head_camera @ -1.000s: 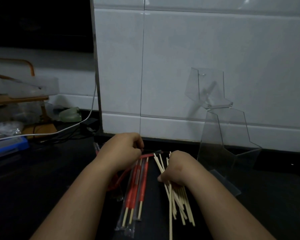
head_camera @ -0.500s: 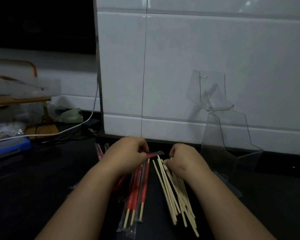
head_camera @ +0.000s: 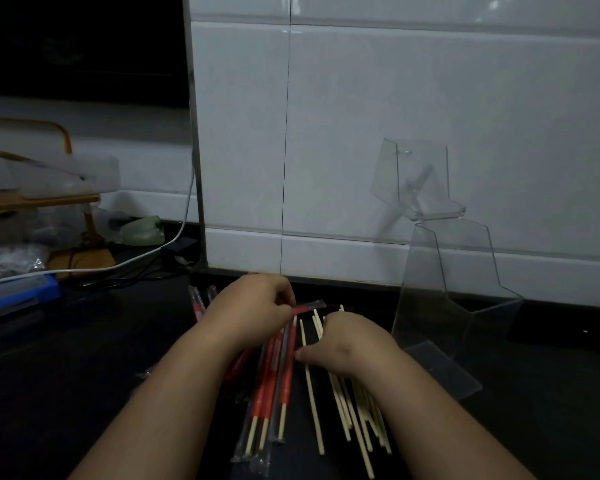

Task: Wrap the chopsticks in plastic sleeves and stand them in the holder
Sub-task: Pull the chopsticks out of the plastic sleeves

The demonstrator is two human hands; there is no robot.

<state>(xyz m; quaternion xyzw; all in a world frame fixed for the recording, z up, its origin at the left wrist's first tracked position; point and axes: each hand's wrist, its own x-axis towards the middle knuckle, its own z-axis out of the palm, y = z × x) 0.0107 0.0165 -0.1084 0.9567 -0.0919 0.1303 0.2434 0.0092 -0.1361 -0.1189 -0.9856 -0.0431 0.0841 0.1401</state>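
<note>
Pinching red sleeve (head_camera: 307, 307) w/ left hand (head_camera: 253, 313); right hand (head_camera: 350, 344) grips bare chopsticks (head_camera: 342, 407). Few pairs (head_camera: 267, 386) wrapped, holder (head_camera: 458, 289) at 2 o'clock empty.

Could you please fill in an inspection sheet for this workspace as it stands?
Surface: dark countertop.
Job's things: bare chopsticks loose; sleeved chopsticks beside them; clear holder upright at the right, no chopsticks seen inside.
Clutter: blue box and rack at far left.
Grippers: left hand pinches a red sleeve; right hand rests on the bare chopsticks, its grip hidden.
Cables: white cable crosses the counter at left.
Surroundings: white tiled wall behind.
</note>
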